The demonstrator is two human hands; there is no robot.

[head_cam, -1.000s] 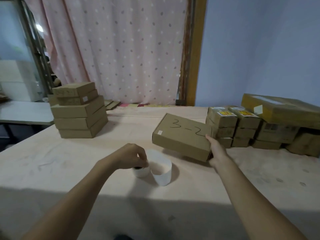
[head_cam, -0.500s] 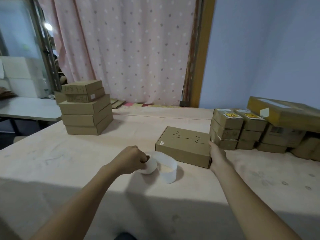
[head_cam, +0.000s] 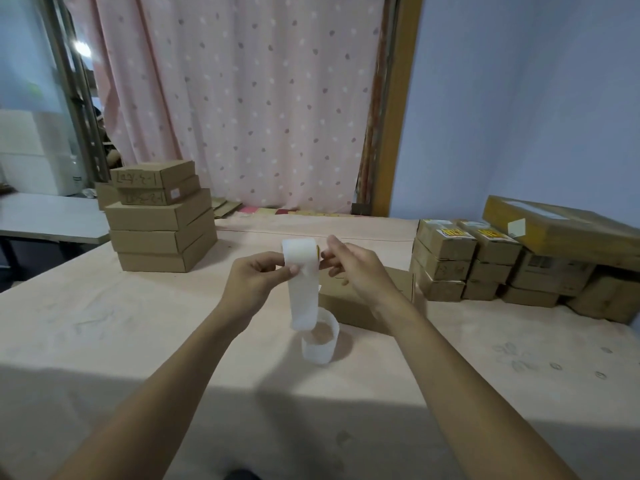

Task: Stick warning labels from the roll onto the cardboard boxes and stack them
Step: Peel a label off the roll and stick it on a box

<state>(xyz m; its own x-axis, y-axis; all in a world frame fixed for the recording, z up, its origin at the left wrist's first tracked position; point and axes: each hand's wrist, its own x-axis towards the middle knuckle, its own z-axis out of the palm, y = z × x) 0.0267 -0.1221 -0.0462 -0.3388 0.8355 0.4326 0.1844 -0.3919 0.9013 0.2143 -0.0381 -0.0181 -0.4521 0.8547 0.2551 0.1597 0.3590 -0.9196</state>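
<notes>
Cardboard boxes (head_cam: 162,220) sit stacked at the far left of the table (head_cam: 86,334). The left hand (head_cam: 254,277) holds the label roll (head_cam: 300,256) up over the table's middle, with thumb and fingers pinching its left side. A white backing strip (head_cam: 304,303) hangs from the roll and curls onto the table. The right hand (head_cam: 353,268) pinches at the roll's right edge, where a sliver of yellow shows, index finger lifted. Behind both wrists lies a flat cardboard box (head_cam: 360,306) — just right of it, stacked small boxes (head_cam: 446,247) carry yellow labels on top.
</notes>
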